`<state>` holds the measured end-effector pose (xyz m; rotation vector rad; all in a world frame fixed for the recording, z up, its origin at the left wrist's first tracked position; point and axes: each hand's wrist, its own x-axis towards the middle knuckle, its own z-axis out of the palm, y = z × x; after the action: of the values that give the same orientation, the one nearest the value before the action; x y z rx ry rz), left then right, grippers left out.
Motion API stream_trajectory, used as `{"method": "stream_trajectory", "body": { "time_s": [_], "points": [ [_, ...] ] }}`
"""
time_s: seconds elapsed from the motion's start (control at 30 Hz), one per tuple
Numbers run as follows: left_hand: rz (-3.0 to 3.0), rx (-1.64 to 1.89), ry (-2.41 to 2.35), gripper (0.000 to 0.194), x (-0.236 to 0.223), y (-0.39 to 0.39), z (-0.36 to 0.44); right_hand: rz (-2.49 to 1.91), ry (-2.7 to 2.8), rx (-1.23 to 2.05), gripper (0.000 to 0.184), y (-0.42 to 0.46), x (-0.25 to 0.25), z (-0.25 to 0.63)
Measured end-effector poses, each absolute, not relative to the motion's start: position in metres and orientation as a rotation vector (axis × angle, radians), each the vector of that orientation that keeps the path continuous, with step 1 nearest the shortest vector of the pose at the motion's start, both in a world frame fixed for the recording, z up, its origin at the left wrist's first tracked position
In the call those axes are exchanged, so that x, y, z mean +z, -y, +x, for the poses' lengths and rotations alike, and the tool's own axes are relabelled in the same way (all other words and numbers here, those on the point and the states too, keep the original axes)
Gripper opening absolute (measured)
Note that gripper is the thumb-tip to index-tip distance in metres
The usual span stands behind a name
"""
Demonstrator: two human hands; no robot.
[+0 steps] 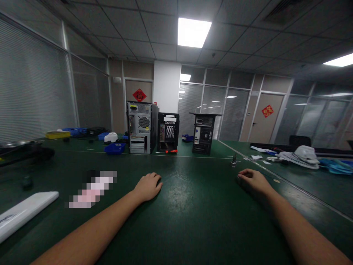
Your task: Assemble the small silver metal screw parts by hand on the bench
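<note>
My left hand (149,186) rests on the dark green table (182,206), fingers curled under into a loose fist, holding nothing that shows. My right hand (252,180) lies on the table to the right, fingers also curled inward, with nothing visible in them. Both forearms stretch forward from the near edge. Farther back stand three computer cases: a grey one (139,127), a black one (168,131) and another black one (204,133). A red-handled screwdriver (171,151) lies in front of the middle case.
A white flat object (24,211) lies at the near left, beside a blurred patch. Blue trays (114,148), a yellow box (57,135) and small parts sit at the back left. White cloth and papers (300,156) lie at right. A small metal piece (234,160) stands mid-table.
</note>
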<state>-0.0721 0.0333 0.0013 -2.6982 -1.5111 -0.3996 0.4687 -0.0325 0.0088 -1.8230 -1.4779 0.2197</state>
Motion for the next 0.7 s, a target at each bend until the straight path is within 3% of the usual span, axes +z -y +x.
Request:
{"method": "stream_trajectory", "body": {
  "time_s": [0.3, 0.5, 0.7],
  "points": [
    [-2.692, -0.385, 1.529, 0.052, 0.004, -0.03, -0.071, -1.86, 1.534, 0.202, 0.036, 0.03, 0.007, 0.469],
    [-2.698, -0.417, 1.531, 0.051, 0.001, -0.033, -0.072, -1.732, 1.594, 0.356, 0.048, 0.034, 0.004, 0.462],
    [-2.685, -0.442, 1.527, 0.05, 0.0, -0.033, -0.071, -1.749, 1.766, 0.198, 0.043, 0.037, 0.01, 0.426]
  ]
}}
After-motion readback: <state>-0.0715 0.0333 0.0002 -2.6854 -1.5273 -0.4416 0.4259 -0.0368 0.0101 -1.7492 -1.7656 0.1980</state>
